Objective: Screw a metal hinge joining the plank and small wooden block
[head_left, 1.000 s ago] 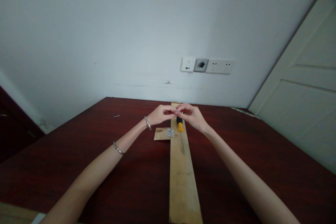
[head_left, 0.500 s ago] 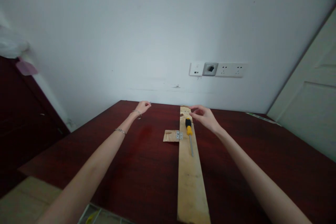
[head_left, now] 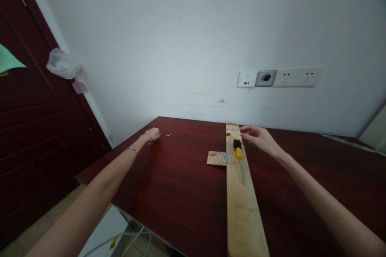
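My left hand is closed low over the left part of the table, with a thin metal piece that looks like a screw at its fingertips. Just right of it a small silver screw lies on the table. My right hand is at the far end of a long wooden board, thumb and fingers apart by its right edge; nothing shows between them. On the board rests a yellow and black screwdriver, tip towards me. A metal hinge joins a short wooden piece to the board's left side.
The dark red table meets a white wall with sockets. A flat strip lies at the far right. Cables and a white box are below the near edge. A red door stands left.
My view has swung left. My left hand has moved left and down to the table, and a screw now lies beside it. My right hand remains by the board's far end.
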Motion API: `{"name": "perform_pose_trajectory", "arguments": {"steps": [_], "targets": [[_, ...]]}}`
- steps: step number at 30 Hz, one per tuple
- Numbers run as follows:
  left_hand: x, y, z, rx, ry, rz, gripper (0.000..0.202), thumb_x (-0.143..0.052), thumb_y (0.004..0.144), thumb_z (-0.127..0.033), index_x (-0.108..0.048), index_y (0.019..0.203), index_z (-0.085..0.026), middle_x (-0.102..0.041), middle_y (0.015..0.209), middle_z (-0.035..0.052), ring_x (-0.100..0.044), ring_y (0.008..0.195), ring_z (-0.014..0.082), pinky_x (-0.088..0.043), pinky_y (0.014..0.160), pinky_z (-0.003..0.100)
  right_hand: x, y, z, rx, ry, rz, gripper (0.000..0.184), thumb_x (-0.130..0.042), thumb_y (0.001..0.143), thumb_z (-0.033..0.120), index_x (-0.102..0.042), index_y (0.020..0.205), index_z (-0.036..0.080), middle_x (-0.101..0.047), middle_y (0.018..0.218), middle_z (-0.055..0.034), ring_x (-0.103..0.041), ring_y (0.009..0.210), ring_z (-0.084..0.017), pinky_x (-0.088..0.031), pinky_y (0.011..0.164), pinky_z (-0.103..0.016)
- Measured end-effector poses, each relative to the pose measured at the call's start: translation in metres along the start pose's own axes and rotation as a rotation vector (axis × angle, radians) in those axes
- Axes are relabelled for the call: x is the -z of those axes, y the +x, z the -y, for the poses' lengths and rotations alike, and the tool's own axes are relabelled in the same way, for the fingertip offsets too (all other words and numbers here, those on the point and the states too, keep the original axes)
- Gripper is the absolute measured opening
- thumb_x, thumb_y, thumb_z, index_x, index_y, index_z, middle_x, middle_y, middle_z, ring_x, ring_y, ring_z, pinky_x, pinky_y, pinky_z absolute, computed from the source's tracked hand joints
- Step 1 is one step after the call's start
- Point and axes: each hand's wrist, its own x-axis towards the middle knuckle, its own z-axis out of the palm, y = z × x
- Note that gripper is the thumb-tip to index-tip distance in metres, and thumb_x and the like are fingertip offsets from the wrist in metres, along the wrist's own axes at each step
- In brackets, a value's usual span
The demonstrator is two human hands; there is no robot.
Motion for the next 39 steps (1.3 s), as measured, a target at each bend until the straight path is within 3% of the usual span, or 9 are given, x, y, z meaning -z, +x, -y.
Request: {"name": "perform_pose_trajectory", "arguments": {"steps": [14,21,30,35,39], "targets": [[-0.001,-0.006,-0.001,-0.067,0.123,0.049,0.011,-0.058,0.075,-0.017,-0.068,0.074,-0.013,-0.068,0.087,0.0138,-0.064,0.087,0.0234,-0.047,0.076,0.026,-0.001,0.000,-0.011,-0.018,-0.081,0.006,0.032,-0.060,0.074,0.040,-0.066,0.097,0.017,-0.066,0.085,-0.0075,-0.061,0.068,-0.018,-0.049,0.060,-0.031],[-0.001,-0.006,-0.004,-0.114,0.157,0.052,0.010,-0.057,0.075,-0.012,-0.067,0.077,-0.012,-0.067,0.090,0.0158,-0.063,0.092,0.0248,-0.046,0.081,0.028,0.000,0.001,-0.014,-0.001,-0.064,0.026,0.029,-0.060,0.074,0.039,-0.066,0.094,0.019,-0.066,0.099,-0.0088,-0.062,0.076,-0.020,-0.051,0.061,-0.031],[-0.003,0.001,0.008,-0.142,0.075,0.068,0.010,-0.058,0.071,-0.017,-0.066,0.067,-0.014,-0.068,0.078,0.0115,-0.062,0.084,0.0219,-0.044,0.077,0.026,0.000,0.002,-0.022,-0.032,-0.106,0.076,0.032,-0.059,0.075,0.038,-0.065,0.098,0.017,-0.068,0.089,-0.0071,-0.063,0.076,-0.019,-0.049,0.062,-0.029],[0.008,0.015,0.001,-0.193,-0.059,0.041,0.015,-0.063,0.067,-0.026,-0.066,0.060,-0.014,-0.067,0.071,0.0105,-0.062,0.083,0.0232,-0.042,0.078,0.027,-0.005,-0.001,-0.021,-0.062,-0.267,0.139,0.028,-0.057,0.076,0.032,-0.064,0.097,0.015,-0.068,0.089,-0.0069,-0.062,0.075,-0.017,-0.047,0.059,-0.025],[0.029,0.037,-0.024,-0.246,-0.208,-0.021,0.028,-0.059,0.074,-0.039,-0.071,0.080,-0.014,-0.069,0.087,0.0088,-0.060,0.089,0.0214,-0.042,0.080,0.026,-0.018,-0.008,-0.018,-0.158,-0.428,0.143,0.042,-0.055,0.078,0.029,-0.054,0.117,0.012,-0.066,0.086,-0.0077,-0.062,0.075,-0.018,-0.047,0.063,-0.025]]}}
